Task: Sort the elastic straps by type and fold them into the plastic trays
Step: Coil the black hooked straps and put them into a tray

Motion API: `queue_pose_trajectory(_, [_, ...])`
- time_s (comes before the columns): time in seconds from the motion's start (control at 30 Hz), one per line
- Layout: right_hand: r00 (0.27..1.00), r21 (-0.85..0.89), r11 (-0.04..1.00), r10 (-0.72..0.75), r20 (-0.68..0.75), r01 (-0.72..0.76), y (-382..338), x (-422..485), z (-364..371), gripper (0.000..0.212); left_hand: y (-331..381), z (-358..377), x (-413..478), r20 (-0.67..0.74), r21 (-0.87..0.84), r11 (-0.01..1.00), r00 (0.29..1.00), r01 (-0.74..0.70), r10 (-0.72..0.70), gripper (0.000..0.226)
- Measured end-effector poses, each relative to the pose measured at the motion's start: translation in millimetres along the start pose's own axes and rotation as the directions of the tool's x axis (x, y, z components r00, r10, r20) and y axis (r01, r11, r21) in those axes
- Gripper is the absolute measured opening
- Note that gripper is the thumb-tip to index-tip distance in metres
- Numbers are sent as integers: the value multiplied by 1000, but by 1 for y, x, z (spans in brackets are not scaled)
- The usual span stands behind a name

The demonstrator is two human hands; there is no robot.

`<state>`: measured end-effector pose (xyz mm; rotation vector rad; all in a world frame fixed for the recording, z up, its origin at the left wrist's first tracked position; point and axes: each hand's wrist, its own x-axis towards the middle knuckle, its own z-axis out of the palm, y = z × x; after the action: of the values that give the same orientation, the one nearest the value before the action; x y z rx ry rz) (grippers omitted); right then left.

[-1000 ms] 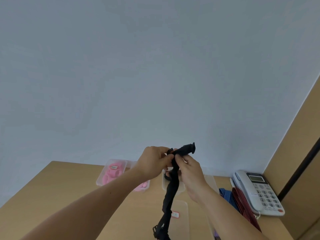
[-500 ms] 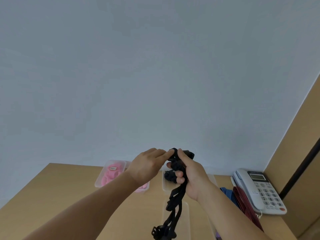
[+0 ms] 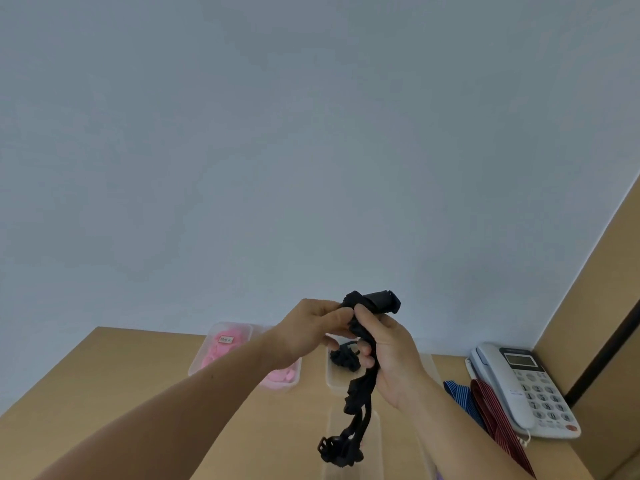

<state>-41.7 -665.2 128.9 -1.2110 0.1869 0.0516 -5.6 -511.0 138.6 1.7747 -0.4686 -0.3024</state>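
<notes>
Above the black-strap tray (image 3: 329,375), left hand (image 3: 306,332) and right hand (image 3: 393,358) both pinch the black strap (image 3: 358,408); its gathered top now pokes higher, so folding is advancing

The phone (image 3: 523,389) at the far right has a keypad of dark digits on pale keys, but the single numbers are too blurred to tell apart. Small print above its display is too fine to read. A small white label (image 3: 227,339) with dark marks lies in the far left tray (image 3: 198,362); its text is unreadable.
</notes>
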Motion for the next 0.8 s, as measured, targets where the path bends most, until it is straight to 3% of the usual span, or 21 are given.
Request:
queue_pose_trajectory(0.13, [999, -205, 979, -23, -22, 18, -1, 4, -4, 28, -7, -9, 6, -62, 191, 981, 997, -39, 51, 25])
queue_pose_trajectory(0.23, [998, -317, 947, 38, -58, -54, -1, 7, -5, 35, -10, -10, 9, -115, 418, 906, 984, -74, 133, 26])
queue_pose_trajectory(0.3, [994, -305, 947, 75, -86, -97, 1, 6, -2, 31, -14, -8, 10, -120, 635, 763, 959, -124, 256, 34])
queue_pose_trajectory(0.37, [985, -155, 973, 161, -64, -169, 1, 5, 4, 28, -23, -9, 11, -74, 818, 542, 898, -195, 435, 38])
queue_pose_trajectory(0.43, [971, 30, 971, 238, 16, -239, -1, 4, 5, 38, -33, -14, 12, 32, 865, 392, 815, -313, 579, 39])
queue_pose_trajectory(0.5, [957, 102, 952, 280, 77, -287, -2, 4, 3, 49, -43, -19, 12, 115, 862, 319, 766, -393, 633, 65])
queue_pose_trajectory(0.6, [958, 29, 958, 285, 45, -286, 0, 5, 1, 51, -52, -24, 13, 185, 847, 234, 679, -477, 711, 62])
queue_pose_trajectory(0.63, [963, 21, 963, 268, 16, -269, 1, 5, 1, 46, -54, -24, 15, 182, 825, 264, 678, -500, 713, 56])
queue_pose_trajectory(0.7, [976, 53, 975, 217, -22, -215, 2, 5, 2, 37, -48, -18, 10, 63, 696, 538, 787, -475, 614, 52])
queue_pose_trajectory(0.77, [990, 77, 988, 135, -38, -132, 0, 5, 3, 34, -35, -11, 2, -77, 424, 858, 932, -291, 354, 65])
queue_pose_trajectory(0.8, [995, 73, 994, 88, -39, -85, 0, 5, 3, 34, -27, -9, -2, -102, 220, 963, 978, -159, 184, 70])
